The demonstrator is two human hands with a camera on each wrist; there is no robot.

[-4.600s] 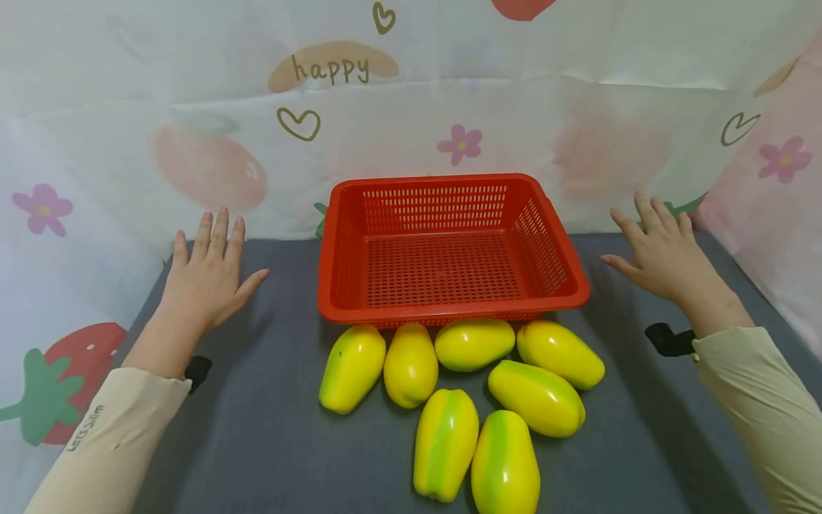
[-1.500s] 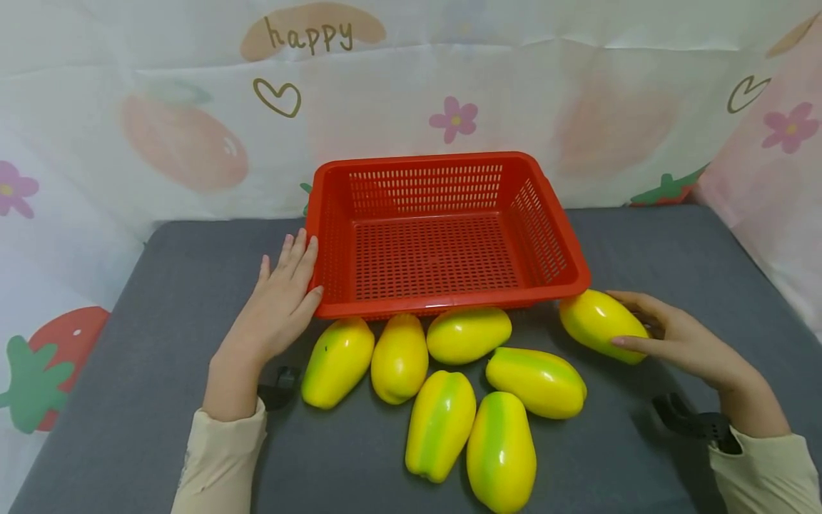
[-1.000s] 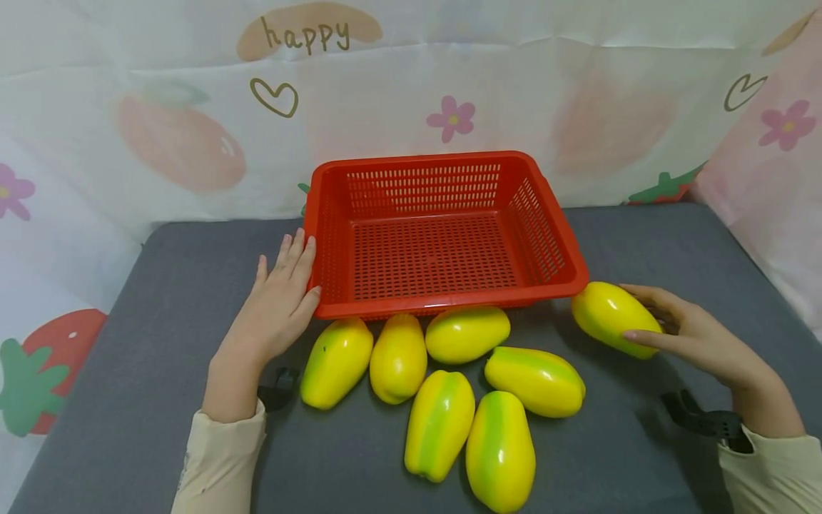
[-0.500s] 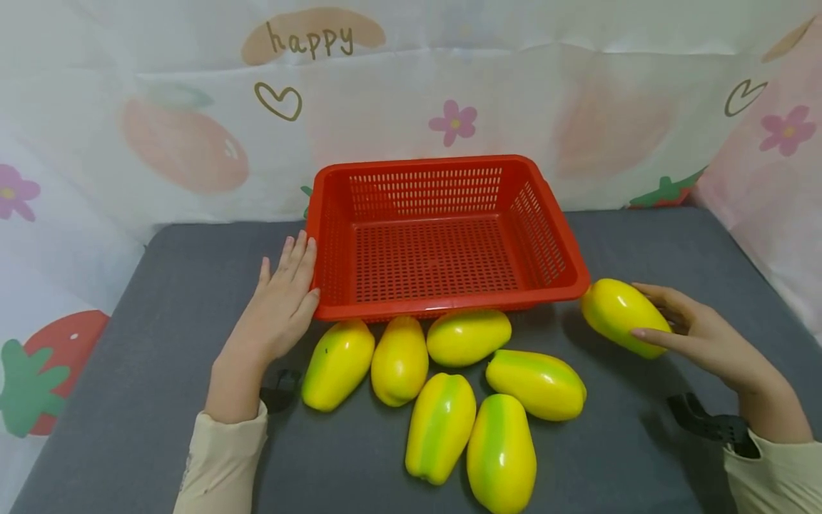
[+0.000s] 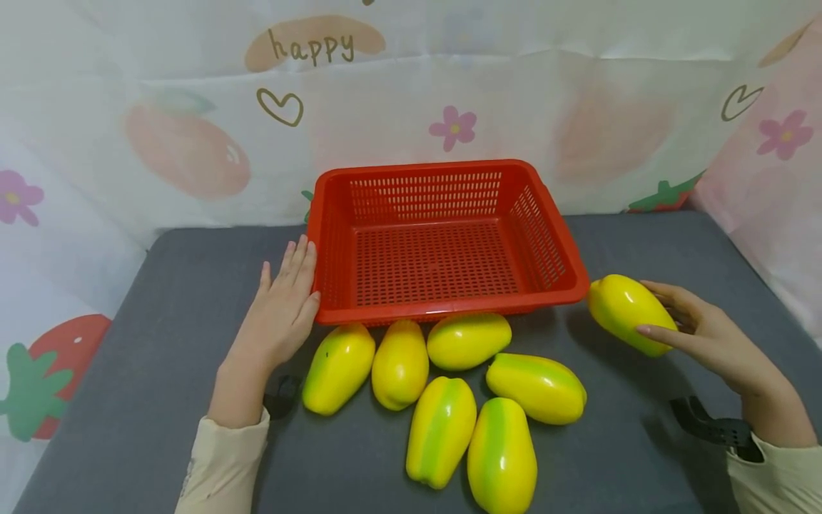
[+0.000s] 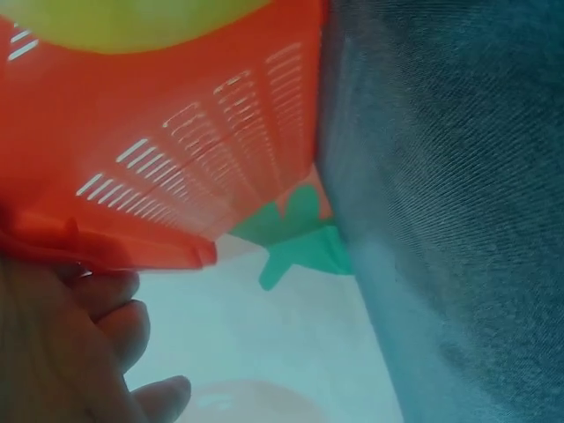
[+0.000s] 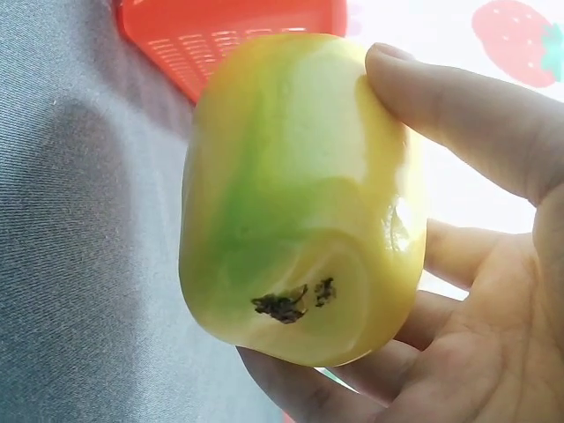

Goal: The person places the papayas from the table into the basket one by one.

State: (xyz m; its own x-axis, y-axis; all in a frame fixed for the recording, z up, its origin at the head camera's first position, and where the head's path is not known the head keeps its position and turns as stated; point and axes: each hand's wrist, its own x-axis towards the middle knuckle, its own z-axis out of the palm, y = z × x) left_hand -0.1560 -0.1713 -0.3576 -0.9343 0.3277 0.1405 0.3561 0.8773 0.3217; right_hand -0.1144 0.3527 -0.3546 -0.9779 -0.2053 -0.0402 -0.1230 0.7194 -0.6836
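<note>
A red plastic basket (image 5: 437,271) stands at the back of the grey table, with nothing inside it. My left hand (image 5: 276,314) lies along its left rim, fingers straight and touching the edge. In the left wrist view the fingers (image 6: 123,335) are under the rim. My right hand (image 5: 713,335) holds a yellow papaya (image 5: 629,314) with a green streak, thumb on the near side and fingers on the far side. That papaya is raised off the table, just right of the basket's front right corner. Its dark stem end shows in the right wrist view (image 7: 300,203).
Several more papayas lie in front of the basket, among them one at the left (image 5: 339,369), one at the right (image 5: 536,389) and one nearest me (image 5: 502,457). A printed cloth (image 5: 385,93) hangs behind the table (image 5: 160,357).
Both hands were spread apart and held nothing. My left hand has come to the basket's rim. My right hand has taken the rightmost papaya and shifted it rightward, off the table.
</note>
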